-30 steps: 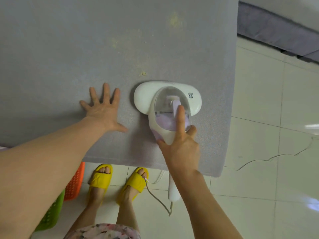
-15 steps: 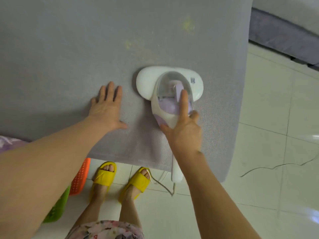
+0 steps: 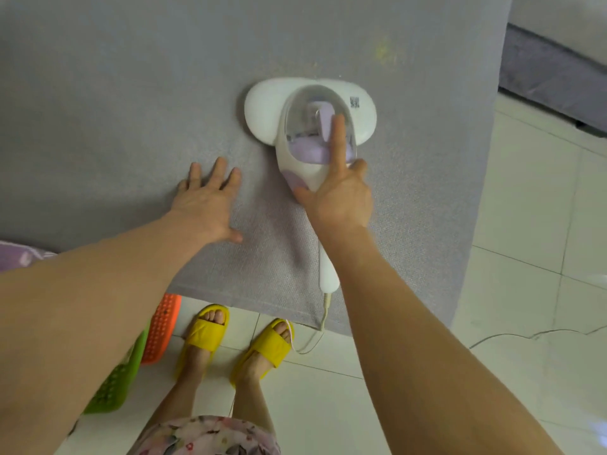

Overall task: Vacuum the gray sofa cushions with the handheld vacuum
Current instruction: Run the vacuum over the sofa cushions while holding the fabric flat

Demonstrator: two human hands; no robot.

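Gray woven fabric fills most of what I can see: the gray sofa cushion (image 3: 131, 110) lies flat, its near edge hanging over the pale tiled floor (image 3: 542, 290). Toward its right side sits the white and lilac handheld vacuum (image 3: 266, 110) with a clear dust dome, its broad head flat against the weave. The right hand (image 3: 338, 198) grips the vacuum's neck, thumb on one side and index finger laid straight along the dome. The left hand (image 3: 207, 205) lies flat just beside it, fingers spread, holding nothing and pressing the cloth.

A scatter of yellowish crumbs (image 3: 384, 55) lies just beyond the head, toward the far right. I'd say the stroke should run slowly out over them, with the head level and the left palm bracing the fabric taut. The thin white cord (image 3: 323, 313) trails off the near edge by the yellow slippers (image 3: 207, 330), and it looks like it could snag there.
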